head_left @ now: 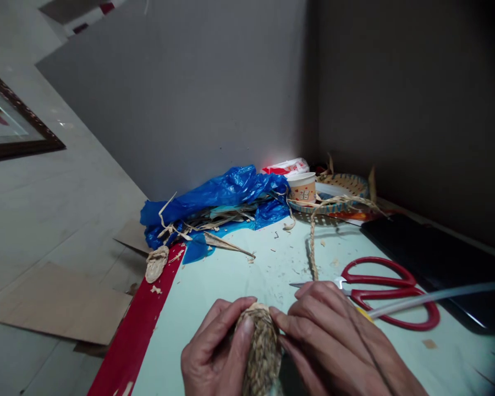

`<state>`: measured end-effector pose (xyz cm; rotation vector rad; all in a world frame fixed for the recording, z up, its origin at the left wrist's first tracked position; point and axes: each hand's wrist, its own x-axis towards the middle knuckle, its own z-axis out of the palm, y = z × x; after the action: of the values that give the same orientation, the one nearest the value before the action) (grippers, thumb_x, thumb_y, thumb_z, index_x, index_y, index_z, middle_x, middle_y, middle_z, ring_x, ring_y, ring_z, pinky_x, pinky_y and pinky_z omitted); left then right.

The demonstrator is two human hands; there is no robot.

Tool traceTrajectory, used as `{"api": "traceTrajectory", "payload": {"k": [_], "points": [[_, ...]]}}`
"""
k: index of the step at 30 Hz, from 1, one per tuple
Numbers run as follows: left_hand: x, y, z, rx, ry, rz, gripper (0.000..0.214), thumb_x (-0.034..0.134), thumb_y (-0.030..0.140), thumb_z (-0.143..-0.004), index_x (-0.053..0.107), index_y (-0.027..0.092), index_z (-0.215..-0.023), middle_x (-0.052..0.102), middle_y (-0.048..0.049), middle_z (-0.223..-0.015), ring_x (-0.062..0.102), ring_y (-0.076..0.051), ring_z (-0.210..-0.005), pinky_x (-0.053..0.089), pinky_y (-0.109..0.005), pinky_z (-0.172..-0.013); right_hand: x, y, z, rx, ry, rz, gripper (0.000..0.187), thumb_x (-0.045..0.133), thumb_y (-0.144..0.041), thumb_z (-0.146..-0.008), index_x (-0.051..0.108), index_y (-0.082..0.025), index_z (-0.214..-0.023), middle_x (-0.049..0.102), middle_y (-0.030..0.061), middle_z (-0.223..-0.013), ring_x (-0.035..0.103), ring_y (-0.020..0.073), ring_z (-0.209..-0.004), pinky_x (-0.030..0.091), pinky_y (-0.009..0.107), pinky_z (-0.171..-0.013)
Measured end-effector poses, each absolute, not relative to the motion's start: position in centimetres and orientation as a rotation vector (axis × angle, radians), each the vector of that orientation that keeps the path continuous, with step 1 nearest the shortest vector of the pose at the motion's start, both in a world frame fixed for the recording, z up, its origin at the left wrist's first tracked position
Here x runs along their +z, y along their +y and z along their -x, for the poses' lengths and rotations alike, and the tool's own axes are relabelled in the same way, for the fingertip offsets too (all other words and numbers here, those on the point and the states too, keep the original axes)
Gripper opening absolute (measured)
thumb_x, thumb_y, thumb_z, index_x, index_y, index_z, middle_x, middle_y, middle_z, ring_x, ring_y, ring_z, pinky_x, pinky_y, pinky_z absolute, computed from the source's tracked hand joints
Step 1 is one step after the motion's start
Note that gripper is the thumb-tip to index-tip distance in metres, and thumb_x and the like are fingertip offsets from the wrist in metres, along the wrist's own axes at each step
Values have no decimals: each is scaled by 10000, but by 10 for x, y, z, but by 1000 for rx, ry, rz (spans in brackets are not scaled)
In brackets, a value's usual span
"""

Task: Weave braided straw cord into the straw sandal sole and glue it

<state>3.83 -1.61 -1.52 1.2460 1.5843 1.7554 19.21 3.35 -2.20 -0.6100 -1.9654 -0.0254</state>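
My left hand (220, 346) is closed around the left side of a woven straw piece (262, 346), its thumb pressed on the braided surface. On the other side, my right hand (328, 335) pinches the upper right edge of the same piece. The rounded top of the piece, with a paler straw rim, points away from me; its lower end runs out of view. A thin braided straw cord (312, 247) comes down behind my right hand. Red-handled scissors (379, 286) lie just beyond that hand, blades partly hidden. A clear tube with a yellow end (416, 302) crosses over the handles.
A blue plastic bag (226, 190) with dry straw lies at the back. Beside it are a paper cup (303, 188) and a round woven basket (350, 187). A small woven straw sole (157, 264) rests on the red table edge (136, 330). A black flat object (445, 264) lies right.
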Motion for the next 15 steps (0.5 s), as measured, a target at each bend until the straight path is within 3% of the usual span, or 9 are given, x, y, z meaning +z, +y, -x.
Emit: {"api": "traceTrajectory", "payload": {"k": [3,8,12,15], "points": [[-14,-15,-42,1751,1493,-1166,83,794,325,-811,841,275,-857,735,5,-785,681,-144,-719,544,-181,-663,-18,33,-195,87,-1954,555,194,437,-77,-1019,617,-149,-1017,664,60,-791,645,244,-846,479,369,-687],[-11,-17,-43,1770,1389,-1096,140,773,390,-834,786,265,-894,744,17,-803,685,-143,-734,533,-185,-682,-21,33,-201,229,-2030,491,277,509,-52,-992,580,-123,-1251,622,71,-982,566,211,-912,471,378,-834],[-11,-18,-40,1755,1395,-1223,194,766,395,-836,816,303,-1000,758,12,-858,685,-145,-780,524,-187,-716,-25,39,-205,244,-2057,439,345,500,-13,-976,553,-133,-1294,607,75,-1007,538,214,-920,452,378,-823],[-11,-18,-38,1730,1395,-1348,134,753,359,-842,832,312,-939,763,9,-855,698,-156,-809,528,-196,-735,-26,46,-204,278,-2112,403,371,490,-2,-956,552,-149,-1291,592,66,-978,521,212,-879,438,371,-772]]}}
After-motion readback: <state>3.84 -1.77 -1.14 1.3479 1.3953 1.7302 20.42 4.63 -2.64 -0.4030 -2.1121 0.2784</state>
